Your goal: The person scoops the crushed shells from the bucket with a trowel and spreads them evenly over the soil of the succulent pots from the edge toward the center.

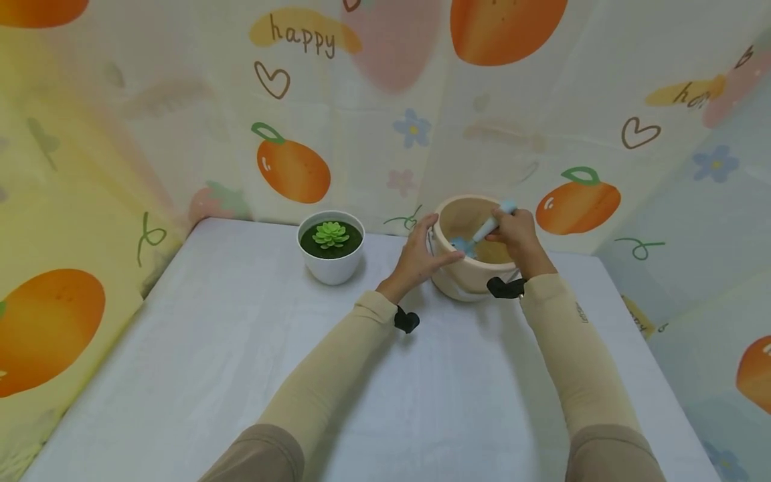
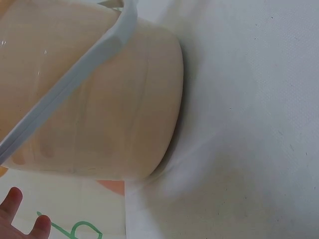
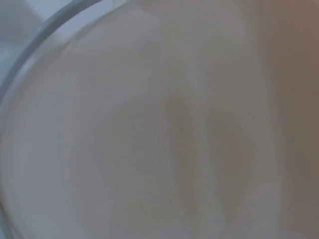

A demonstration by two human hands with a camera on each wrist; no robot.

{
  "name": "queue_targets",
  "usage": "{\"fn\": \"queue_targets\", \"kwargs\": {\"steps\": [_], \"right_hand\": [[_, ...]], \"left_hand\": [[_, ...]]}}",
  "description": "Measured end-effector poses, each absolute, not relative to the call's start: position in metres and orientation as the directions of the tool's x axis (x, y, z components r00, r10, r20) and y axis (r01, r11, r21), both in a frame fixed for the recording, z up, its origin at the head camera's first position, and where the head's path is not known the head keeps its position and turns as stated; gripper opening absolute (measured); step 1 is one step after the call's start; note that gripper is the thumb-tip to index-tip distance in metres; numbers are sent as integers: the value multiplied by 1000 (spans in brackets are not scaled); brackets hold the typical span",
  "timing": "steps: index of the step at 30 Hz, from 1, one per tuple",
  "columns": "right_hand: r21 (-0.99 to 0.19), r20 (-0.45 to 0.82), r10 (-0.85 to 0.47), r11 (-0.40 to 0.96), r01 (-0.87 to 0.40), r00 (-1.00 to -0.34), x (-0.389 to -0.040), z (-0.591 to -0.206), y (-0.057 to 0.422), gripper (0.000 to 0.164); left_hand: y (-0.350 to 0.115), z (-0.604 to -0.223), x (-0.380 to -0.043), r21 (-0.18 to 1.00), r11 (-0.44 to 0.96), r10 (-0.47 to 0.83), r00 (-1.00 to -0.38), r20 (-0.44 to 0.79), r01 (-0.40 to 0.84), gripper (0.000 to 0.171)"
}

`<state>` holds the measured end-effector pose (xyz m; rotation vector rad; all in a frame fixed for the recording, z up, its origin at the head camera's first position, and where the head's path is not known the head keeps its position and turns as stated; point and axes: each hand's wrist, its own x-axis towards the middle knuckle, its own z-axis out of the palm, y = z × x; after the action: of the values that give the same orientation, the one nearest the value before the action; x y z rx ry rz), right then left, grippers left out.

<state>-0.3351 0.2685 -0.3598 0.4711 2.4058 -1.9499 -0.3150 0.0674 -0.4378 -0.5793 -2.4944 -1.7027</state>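
A beige bucket (image 1: 476,271) with a pale bail handle (image 2: 75,74) stands upright near the back of the white table. My left hand (image 1: 417,260) spreads against the bucket's left side, the thumb lying along the near rim. In the left wrist view, two fingertips (image 2: 40,226) show beyond the bucket's wall. My right hand (image 1: 517,234) grips the light blue handle of a brush (image 1: 486,227) above the bucket's right rim. The brush's blue head lies inside the bucket, partly hidden by the near rim. The right wrist view shows the bucket's wall (image 3: 134,149) up close and blurred.
Left of the bucket stands a white pot (image 1: 333,270) with a green succulent (image 1: 330,234). A cloth printed with oranges (image 1: 294,171) hangs behind the white-covered table (image 1: 199,348). Each wrist wears a black strap piece (image 1: 407,320).
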Motion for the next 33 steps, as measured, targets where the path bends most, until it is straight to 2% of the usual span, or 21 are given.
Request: {"fn": "queue_targets", "kwargs": {"steps": [20,27,33], "right_hand": [[-945,-306,179,-179,274,-935,-327,-339,283,18],[-901,-319,138,-351,255,-938,-328,-335,293,17],[-797,-384,90,-536,280,-919,-324,-331,308,14]], "left_hand": [[67,-436,-313,884,337,262,-934,243,324,97],[67,-436,-314,881,341,261,-934,245,327,97],[66,-436,-314,881,337,271,-931,246,331,98]]}}
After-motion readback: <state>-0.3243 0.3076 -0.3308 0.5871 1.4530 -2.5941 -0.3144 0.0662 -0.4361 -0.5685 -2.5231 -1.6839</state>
